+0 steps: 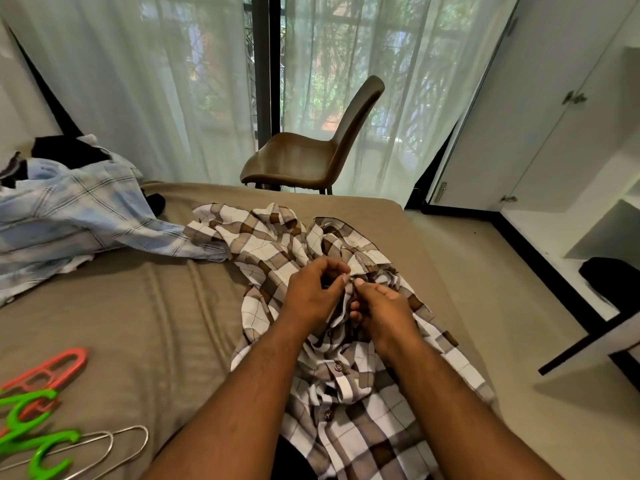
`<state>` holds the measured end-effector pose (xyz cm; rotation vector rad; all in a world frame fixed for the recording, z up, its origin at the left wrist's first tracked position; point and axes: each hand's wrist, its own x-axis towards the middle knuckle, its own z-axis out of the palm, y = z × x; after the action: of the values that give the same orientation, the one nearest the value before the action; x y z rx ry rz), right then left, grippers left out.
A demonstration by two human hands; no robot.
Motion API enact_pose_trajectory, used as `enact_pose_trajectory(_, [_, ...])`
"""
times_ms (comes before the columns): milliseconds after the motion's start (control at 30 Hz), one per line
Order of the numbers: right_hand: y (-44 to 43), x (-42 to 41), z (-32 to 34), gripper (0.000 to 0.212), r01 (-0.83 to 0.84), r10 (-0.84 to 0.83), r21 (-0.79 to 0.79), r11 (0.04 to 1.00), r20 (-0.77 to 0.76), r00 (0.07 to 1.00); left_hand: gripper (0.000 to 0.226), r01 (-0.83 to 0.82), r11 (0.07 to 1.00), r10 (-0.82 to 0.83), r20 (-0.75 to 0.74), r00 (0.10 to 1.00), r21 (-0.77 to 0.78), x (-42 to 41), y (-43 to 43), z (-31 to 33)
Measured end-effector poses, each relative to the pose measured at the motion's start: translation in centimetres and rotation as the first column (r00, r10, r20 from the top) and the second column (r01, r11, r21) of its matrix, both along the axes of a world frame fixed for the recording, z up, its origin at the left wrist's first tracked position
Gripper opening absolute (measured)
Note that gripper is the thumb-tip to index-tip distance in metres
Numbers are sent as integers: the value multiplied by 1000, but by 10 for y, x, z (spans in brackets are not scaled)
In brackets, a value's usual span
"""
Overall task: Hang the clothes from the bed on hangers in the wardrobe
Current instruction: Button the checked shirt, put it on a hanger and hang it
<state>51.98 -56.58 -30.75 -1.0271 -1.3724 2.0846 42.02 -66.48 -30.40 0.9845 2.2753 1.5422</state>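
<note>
From my feed, the job looks barely started. The brown shirt (pixel 270 244) lies crumpled on the bed (pixel 138 306), right in front of me and not yet on a hanger. My left hand (pixel 313 292) and right hand (pixel 384 306) meet at its placket just below the collar. The left thumb and forefinger pinch the cloth edge, and the right fingertips pinch at a small button (pixel 350 279) between them. I can't tell whether it is going into its hole or coming out. Two buttons lower down look fastened. To the left, a blue shirt (pixel 79 209) sprawls across the bed with something black (pixel 65 150) heaped behind it, so at least two more pieces are waiting. The hangers sit unused at the near left corner of the bed, well apart from the shirt: a pink one (pixel 65 362), green ones (pixel 27 410) and wire ones (pixel 114 441). The wardrobe (pixel 554 133) stands open to my right, across a strip of floor. I see only shelves in the part that shows, with no rail and nothing hung. By my reckoning, every garment has yet to be hung, and this shirt needs its buttons sorted, a hanger slipped in and the carry across.
</note>
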Motion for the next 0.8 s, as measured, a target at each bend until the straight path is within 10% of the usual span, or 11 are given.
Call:
enact_pose_trajectory(200, [-21,14,2,15,33,-128,546,837,138,982,11,-127,991,127,6,992,-29,1,-30,15])
enact_pose_trajectory(433, [-81,10,44,15,-154,135,682,715,82,987,16,-381,923,378,-60,924,-56,-25,-124,38])
enact_pose_trajectory(667, [-137,-4,64,11,-285,352,743,605,71,933,13,-723,577,683,-260,682,-380,-48,-310,4])
enact_pose_trajectory(800, [-155,-11,68,11,-311,422,724,615,31,906,34,-668,413,640,-325,696,-618,-33,-369,-6])
